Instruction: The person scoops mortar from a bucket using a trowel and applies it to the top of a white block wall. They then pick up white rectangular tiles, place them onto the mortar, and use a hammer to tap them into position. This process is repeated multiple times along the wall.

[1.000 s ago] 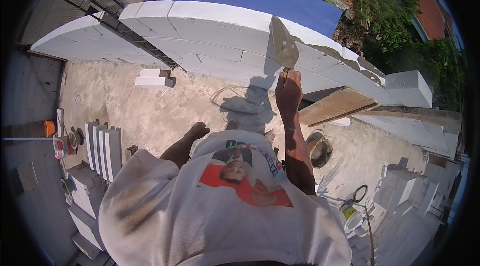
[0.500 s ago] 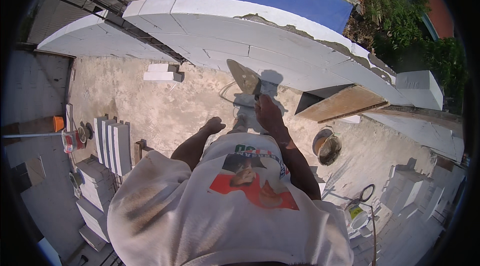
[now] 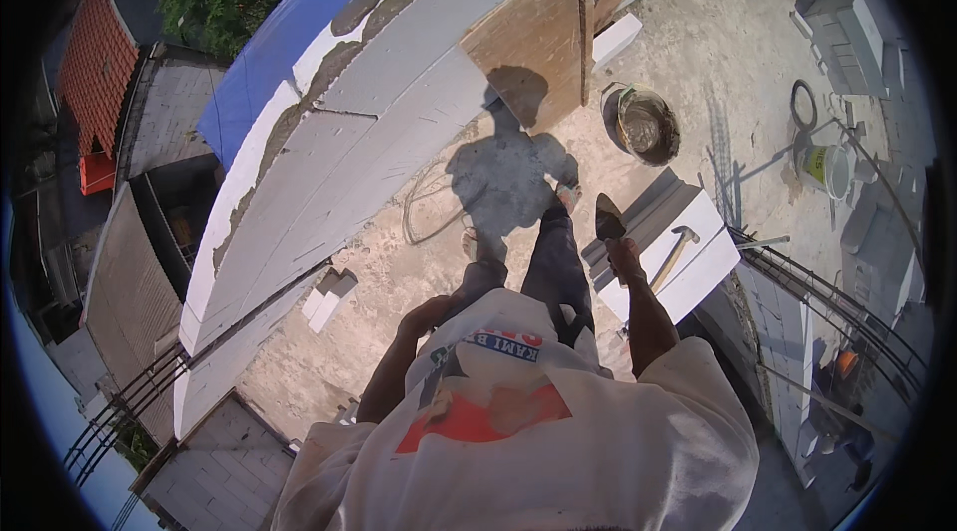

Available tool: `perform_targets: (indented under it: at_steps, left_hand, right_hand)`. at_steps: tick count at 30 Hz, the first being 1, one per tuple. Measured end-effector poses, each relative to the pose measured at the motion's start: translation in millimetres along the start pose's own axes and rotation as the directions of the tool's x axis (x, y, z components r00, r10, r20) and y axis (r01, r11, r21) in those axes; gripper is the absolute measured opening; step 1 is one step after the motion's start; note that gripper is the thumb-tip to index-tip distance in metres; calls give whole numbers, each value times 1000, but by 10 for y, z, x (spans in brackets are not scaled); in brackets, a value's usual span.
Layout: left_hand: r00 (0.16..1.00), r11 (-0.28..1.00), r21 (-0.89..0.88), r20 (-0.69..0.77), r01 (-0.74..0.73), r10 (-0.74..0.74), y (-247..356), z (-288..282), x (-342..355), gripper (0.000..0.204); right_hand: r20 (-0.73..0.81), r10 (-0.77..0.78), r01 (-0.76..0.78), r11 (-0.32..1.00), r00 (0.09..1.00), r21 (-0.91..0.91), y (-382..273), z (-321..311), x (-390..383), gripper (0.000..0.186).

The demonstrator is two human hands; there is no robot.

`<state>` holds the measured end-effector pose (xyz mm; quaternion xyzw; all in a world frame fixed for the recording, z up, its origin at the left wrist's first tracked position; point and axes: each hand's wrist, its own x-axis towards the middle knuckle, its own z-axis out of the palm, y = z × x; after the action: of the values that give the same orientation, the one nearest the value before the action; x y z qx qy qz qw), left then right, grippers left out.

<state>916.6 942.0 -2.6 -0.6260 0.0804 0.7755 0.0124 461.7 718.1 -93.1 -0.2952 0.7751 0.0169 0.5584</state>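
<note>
My right hand [image 3: 625, 260] is wrapped round the handle of a trowel [image 3: 609, 219], its dark blade pointing away from me. Just beyond that hand, white blocks [image 3: 704, 267] are stacked, and a hammer [image 3: 676, 257] with a wooden handle lies on top. Beside my left thigh hangs my left hand [image 3: 427, 315], its fingers curled with nothing visible in them. A wall of white blocks [image 3: 399, 137] runs along the left and ahead, with grey mortar [image 3: 269, 162] spread along its top.
A plywood board [image 3: 533, 37] leans on the wall ahead. Right of it, a bucket [image 3: 616, 122] holds grey mortar. A pale bucket [image 3: 827, 170] stands farther right. Small white blocks [image 3: 327, 300] lie on the floor at left. Rebar [image 3: 130, 396] juts across the wall at lower left.
My body and view have turned to the right. The trowel has swung from in front of me to my right side, over by the block stack. The hammer has come into view.
</note>
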Motion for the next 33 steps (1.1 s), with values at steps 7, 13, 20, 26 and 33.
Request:
perform_targets:
  at_steps: [7,13,20,26,33]
  left_hand:
    - [952,802,515,-193,303,-237,938,654,513,131]
    - [851,595,612,-320,522,-417,1502,1110,924,144]
    - [827,613,565,-280,552,-488,1307,1362,1164,142]
    - [823,625,542,-289,562,-489,1347,1428,1064,133]
    - [759,563,539,-259,627,-597,1760,1323,1091,137]
  right_hand:
    - [-122,-101,101,995,987,-1,360,-568,2044,28]
    - [-391,-409,145,821,824,-553,158,-1032,4397,31]
    - [-347,-440,115,739,828,-664,-1162,-1286,5371,31]
    - [-85,-545,396,699,834,-595,-738,-823,5590,22]
    - [152,-591,591,805,793,46,-262,-1087,5648,20]
